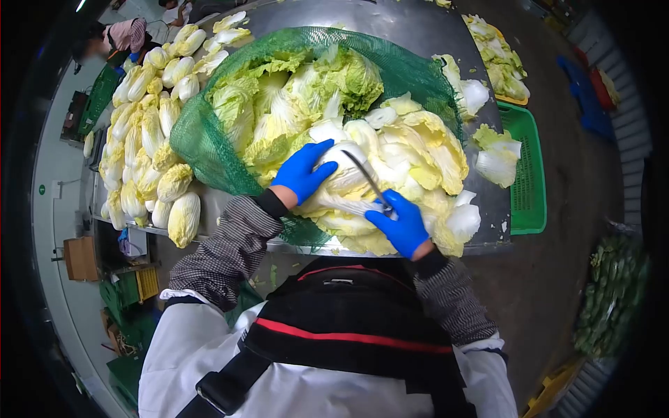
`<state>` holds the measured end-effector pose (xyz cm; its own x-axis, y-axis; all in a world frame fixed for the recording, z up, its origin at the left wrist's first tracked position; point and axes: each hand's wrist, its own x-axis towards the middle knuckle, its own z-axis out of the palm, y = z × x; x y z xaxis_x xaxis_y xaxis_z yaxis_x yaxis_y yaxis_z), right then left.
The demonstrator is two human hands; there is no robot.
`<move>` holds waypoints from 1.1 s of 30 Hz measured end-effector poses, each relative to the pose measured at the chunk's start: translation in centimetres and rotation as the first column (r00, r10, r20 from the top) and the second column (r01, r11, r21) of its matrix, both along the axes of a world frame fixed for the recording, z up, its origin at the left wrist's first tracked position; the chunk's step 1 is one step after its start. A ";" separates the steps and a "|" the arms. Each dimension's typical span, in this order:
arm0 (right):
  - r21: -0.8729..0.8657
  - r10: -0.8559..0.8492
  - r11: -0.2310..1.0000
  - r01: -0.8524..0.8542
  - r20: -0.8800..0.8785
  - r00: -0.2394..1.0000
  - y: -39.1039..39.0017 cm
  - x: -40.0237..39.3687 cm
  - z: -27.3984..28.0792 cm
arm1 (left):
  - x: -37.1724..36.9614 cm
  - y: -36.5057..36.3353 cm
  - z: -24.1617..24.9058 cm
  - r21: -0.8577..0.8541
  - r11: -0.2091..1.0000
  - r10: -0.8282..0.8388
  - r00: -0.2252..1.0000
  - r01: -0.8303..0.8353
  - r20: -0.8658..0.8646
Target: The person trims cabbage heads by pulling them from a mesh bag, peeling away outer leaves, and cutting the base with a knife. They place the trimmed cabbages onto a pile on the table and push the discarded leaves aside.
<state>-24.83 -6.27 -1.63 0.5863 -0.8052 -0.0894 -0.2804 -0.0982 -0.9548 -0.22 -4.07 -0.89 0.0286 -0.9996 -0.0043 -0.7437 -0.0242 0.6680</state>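
Observation:
My left hand [304,171], in a blue glove, rests with its fingers spread on the left side of a pale cabbage [348,167]. A curved knife [364,171] is gripped in my gloved right hand [400,221], its blade lying over the cabbage base. Around and beneath them is a heap of loose yellow and white leaves [425,150]. Behind my left hand, leafy cabbages [327,87] lie in an open green mesh bag [202,150].
Many trimmed cabbages [150,132] are piled at the left of the metal table [279,17]. Beyond the right edge stands a green crate [527,188], with a leaf-filled yellow basket [498,59] behind it. Another person [122,35] is at the upper left.

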 end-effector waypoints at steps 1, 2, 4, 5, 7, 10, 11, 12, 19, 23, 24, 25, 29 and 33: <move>0.181 -0.033 0.983 0.031 0.008 0.999 -0.4 -0.8 1.3 | -0.5 -0.2 0.1 -0.050 0.998 0.026 0.999 -0.024 0.037; 0.238 -0.096 0.968 0.077 0.067 0.993 -1.1 -2.0 2.2 | -0.9 -0.4 0.1 -0.102 0.994 0.056 0.996 -0.049 0.070; 0.263 -0.235 0.944 0.197 0.120 0.965 -3.4 -4.3 4.0 | -1.0 -0.5 0.1 -0.128 0.991 0.057 0.992 -0.043 0.110; 0.196 -0.254 0.952 0.233 0.085 0.964 -5.5 -5.6 5.0 | -0.8 -0.5 0.3 -0.118 0.993 0.025 0.991 -0.009 0.131; 0.147 -0.452 0.885 0.442 0.046 0.891 -9.1 -7.3 6.3 | -0.6 -0.5 1.0 -0.036 0.998 -0.048 0.974 0.057 0.221; -0.684 -0.529 0.711 0.163 -0.366 0.766 -12.2 -6.8 1.6 | -0.8 -0.8 1.9 0.114 0.988 -0.127 0.961 0.102 0.247; -0.624 -0.458 0.759 0.187 -0.307 0.835 -11.5 -5.5 0.6 | -0.4 -1.1 1.2 0.108 0.993 -0.068 0.973 0.045 0.220; -0.564 -0.384 0.802 0.196 -0.234 0.893 -10.4 -3.2 0.5 | 0.1 -1.8 0.8 0.102 0.994 -0.060 0.973 0.038 0.221; -0.234 -0.182 0.966 0.110 -0.315 0.932 -7.2 5.3 0.2 | 0.2 -0.9 -2.4 0.114 0.947 0.319 0.829 -0.301 -0.459; -0.032 -0.058 0.998 0.053 -0.192 0.980 -7.8 3.5 0.0 | -0.5 0.3 -2.8 0.123 0.908 0.407 0.771 -0.402 -0.490; -0.089 -0.149 0.987 0.133 -0.210 0.966 -7.6 2.8 -0.7 | -0.2 0.5 -2.8 0.118 0.906 0.409 0.768 -0.407 -0.493; -0.168 -0.194 0.973 0.157 -0.237 0.952 -7.4 1.8 -1.9 | 0.2 0.7 -2.8 0.145 0.894 0.414 0.659 -0.424 -0.628; -0.425 -0.328 0.896 0.129 -0.439 0.837 -7.9 -1.7 -5.6 | 1.4 2.0 -0.3 0.284 0.914 0.331 0.127 -0.290 -0.935; -0.260 -0.174 0.958 0.124 -0.178 0.969 -7.8 1.6 3.1 | 0.8 2.3 0.4 0.282 0.954 0.245 -0.274 -0.103 -0.930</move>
<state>-23.20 -14.03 1.45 0.4486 -0.8935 0.0203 -0.4896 -0.2647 -0.8308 0.56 -1.75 -0.46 0.0905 -0.9474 -0.3071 0.8448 -0.0902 0.5274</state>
